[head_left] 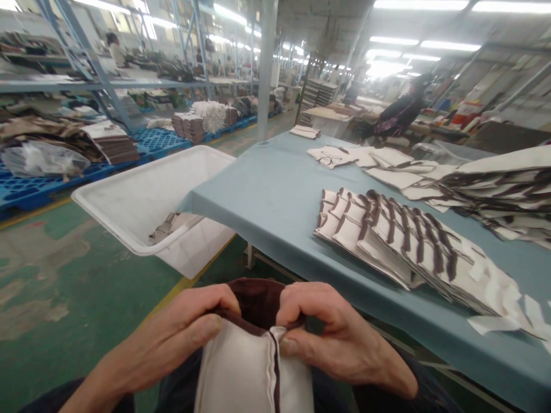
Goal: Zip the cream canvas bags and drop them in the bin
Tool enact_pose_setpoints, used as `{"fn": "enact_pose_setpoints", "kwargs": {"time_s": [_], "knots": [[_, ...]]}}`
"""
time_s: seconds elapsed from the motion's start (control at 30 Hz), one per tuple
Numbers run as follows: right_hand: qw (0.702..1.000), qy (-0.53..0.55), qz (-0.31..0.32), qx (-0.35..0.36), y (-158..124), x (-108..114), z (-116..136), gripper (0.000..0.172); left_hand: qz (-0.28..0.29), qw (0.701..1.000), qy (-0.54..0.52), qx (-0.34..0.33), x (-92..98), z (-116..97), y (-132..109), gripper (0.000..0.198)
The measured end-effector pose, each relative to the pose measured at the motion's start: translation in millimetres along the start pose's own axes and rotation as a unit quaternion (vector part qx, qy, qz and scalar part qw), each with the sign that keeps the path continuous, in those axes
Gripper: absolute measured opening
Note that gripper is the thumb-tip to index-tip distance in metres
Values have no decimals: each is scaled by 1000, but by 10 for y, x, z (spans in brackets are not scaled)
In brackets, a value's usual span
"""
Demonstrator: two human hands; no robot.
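Observation:
A cream fabric piece (245, 367) with a dark brown seam and a brown inner side hangs between my two hands, low in the head view. My left hand (193, 327) pinches its upper edge at the left, thumb on the cream face. On the right, my right hand (322, 330) grips the same edge close to the seam, fingers curled over it. The brown inside shows between the hands, where the top gapes. Beyond, a fanned row of cream pieces with brown edges (387, 229) lies on the blue-covered table (258, 189).
A white plastic bin (124, 201) with some fabric inside stands left of the table. More cream pieces (495, 178) are heaped at the right, and scissors (330, 159) lie at the back. A person (398, 112) is behind the table. Blue pallets (159, 143) are at far left.

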State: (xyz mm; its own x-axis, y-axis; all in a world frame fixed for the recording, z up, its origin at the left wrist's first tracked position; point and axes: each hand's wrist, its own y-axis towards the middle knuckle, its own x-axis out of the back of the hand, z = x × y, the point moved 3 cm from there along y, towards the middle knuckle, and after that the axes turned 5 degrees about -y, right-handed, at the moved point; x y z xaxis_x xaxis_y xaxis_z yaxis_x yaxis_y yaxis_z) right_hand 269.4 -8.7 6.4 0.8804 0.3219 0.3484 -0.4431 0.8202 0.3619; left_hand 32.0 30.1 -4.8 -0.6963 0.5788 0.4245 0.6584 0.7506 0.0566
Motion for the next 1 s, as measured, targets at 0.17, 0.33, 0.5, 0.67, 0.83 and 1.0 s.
{"fn": "enact_pose_setpoints", "kwargs": {"time_s": [0.17,0.33,0.5,0.67,0.83,1.0], "knots": [[998,-10,52,-37,151,7,37,22,21,999,14,-34,-95,-133,147,24],[996,-22,62,-66,259,6,13,11,13,998,-6,-68,-83,-166,192,15],[994,-8,73,-80,215,-52,-95,17,43,995,-67,-64,-102,-101,177,22],[989,53,88,-107,151,-106,-203,36,58,996,-66,-32,-128,-52,143,23],[988,52,91,-110,146,-138,-171,41,65,995,-61,-48,-160,-63,121,35],[989,45,68,-120,168,-195,-140,47,44,997,-52,-40,-184,-88,31,34]]}}
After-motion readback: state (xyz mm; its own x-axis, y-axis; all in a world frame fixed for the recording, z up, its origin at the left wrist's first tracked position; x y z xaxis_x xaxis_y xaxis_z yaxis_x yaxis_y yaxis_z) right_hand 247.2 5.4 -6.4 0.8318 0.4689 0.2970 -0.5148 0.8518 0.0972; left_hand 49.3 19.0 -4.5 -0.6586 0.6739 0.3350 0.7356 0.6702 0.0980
